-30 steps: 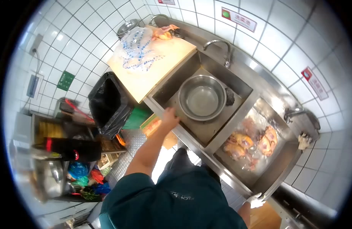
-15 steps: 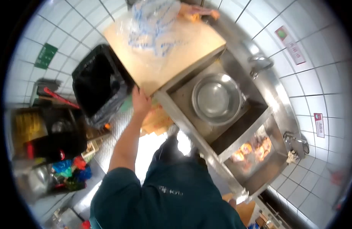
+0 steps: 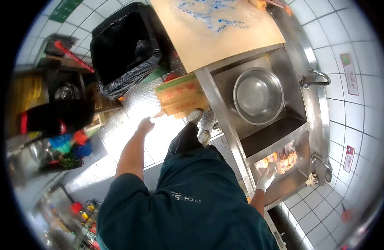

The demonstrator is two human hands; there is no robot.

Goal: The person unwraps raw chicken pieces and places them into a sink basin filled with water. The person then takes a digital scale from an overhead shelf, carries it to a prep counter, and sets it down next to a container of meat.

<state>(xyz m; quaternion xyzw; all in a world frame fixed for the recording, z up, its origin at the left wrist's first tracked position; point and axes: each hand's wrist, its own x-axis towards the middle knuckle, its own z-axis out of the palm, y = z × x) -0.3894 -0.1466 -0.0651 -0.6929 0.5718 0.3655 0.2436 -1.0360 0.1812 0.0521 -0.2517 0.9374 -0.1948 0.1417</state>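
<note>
My right hand (image 3: 266,178), in a pale glove, reaches into the lower sink basin (image 3: 279,192). Its fingers are stretched out by several orange-pink pieces of raw meat (image 3: 287,161); whether they touch is hard to tell. My left hand (image 3: 146,125) is bare and hangs over the floor with its fingers curled in, and nothing shows in them. Just beyond it stands a brown cardboard box (image 3: 181,98). In the larger basin (image 3: 250,139) sits a round metal bowl (image 3: 258,93).
A cutting board (image 3: 225,43) with clear, blue-printed plastic on it lies beside the larger basin. Left of it stands a black-lined bin (image 3: 135,79). Two taps, an upper one (image 3: 317,79) and a lower one (image 3: 321,162), line the wall side. Shelves with goods (image 3: 71,143) are at far left.
My left hand has left the board's corner near the bin and drawn back over the floor. My right hand has come into view at the meat. The view has shifted.
</note>
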